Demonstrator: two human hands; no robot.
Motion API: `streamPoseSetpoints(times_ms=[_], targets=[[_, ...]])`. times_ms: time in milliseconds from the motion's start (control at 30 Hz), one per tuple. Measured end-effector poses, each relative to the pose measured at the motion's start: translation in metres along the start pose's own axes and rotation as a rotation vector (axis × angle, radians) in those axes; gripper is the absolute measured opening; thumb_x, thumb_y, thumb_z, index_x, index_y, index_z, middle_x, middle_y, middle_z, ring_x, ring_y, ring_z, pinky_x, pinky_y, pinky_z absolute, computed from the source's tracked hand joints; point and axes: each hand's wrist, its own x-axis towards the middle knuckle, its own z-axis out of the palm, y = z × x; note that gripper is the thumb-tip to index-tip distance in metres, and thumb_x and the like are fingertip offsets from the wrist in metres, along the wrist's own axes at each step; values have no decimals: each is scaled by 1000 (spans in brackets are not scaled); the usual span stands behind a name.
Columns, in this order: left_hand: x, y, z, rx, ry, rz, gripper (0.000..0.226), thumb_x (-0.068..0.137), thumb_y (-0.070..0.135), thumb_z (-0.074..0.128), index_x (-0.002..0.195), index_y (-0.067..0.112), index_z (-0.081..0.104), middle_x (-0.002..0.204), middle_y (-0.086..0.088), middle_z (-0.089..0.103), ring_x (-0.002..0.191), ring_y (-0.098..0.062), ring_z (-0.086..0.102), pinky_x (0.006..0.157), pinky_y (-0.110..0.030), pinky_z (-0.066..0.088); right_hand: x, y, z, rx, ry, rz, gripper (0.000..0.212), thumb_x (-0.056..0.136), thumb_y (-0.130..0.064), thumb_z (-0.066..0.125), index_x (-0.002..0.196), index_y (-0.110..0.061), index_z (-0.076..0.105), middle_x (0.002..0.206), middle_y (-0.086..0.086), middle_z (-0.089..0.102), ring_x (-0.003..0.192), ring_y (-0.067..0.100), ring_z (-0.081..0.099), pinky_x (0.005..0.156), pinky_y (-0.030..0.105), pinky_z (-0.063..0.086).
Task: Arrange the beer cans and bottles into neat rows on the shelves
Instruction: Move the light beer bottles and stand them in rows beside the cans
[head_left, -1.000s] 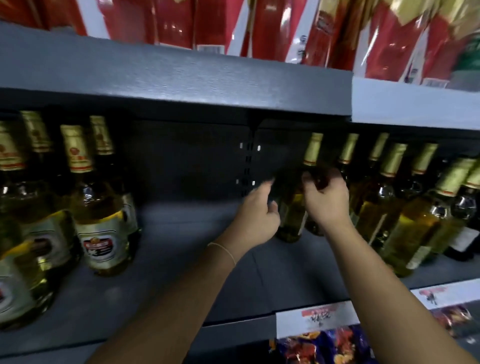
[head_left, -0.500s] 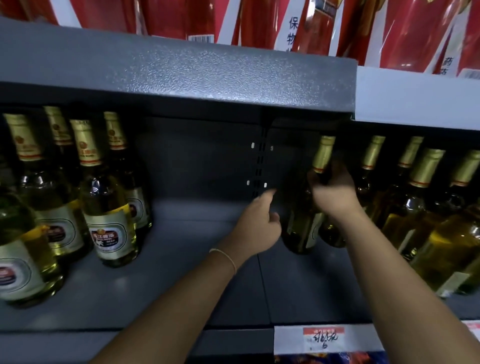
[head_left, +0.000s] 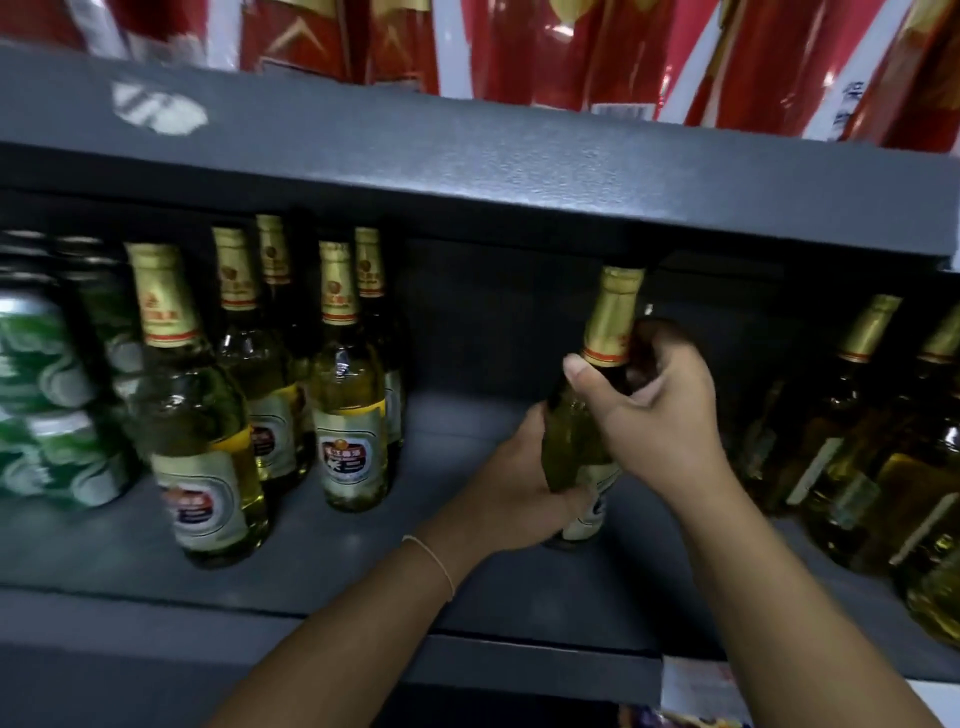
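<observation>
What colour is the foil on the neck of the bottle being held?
Gold with a red band at its base, on the held bottle, head view.

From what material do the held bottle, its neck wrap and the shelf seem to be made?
Held bottle: looks like clear glass with a glossy finish; yellow liquid shows through and it reflects light. Both hands grip it.
Neck wrap: probably gold metallic foil; it has a dull shine and a red lower edge.
Shelf: likely painted metal, dark grey and matte; the board above shows a fine speckled texture.
</observation>
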Motion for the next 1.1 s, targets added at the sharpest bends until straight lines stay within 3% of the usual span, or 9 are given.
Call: streamPoseSetpoints(times_ms=[133,367,533,900,1100], targets=[[-26,-11,-35,-28,84,13,74,70,38,84,130,31,41,121,14,62,110,2,60,95,-32,53,-15,-27,42,60,19,33,33,72,-34,84,90,-25,58,86,-5,66,79,8,64,72,28,55],[-59,-33,-87,13,173,5,88,50,57,89,125,35,48,115,13,66,107,-3,63,89,-34,56,-41,-63,101,95,45,19,43,67,-31,88,81,-29,48,76,-13,53,60,-9,51,55,9,42],[-86,-44,-116,-8,173,-16,91,55,47,91,130,39,40,120,20,60,110,4,58,95,-29,52,-55,-73,133,85,106,23,48,64,-37,89,80,-27,45,79,-7,53,65,3,49,59,22,45],[-113,-78,-141,57,177,-49,85,58,48,86,128,40,38,120,18,58,109,-1,58,95,-30,52,-71,-89,173,94,242,1,51,63,-38,90,78,-33,42,81,-8,51,73,8,51,65,25,46],[-121,-89,-139,38,206,-82,70,67,38,85,123,34,43,113,18,61,102,2,60,88,-19,52,-72,-93,181,58,187,-7,49,61,-47,88,82,-33,46,92,-3,60,81,12,57,69,27,51]])
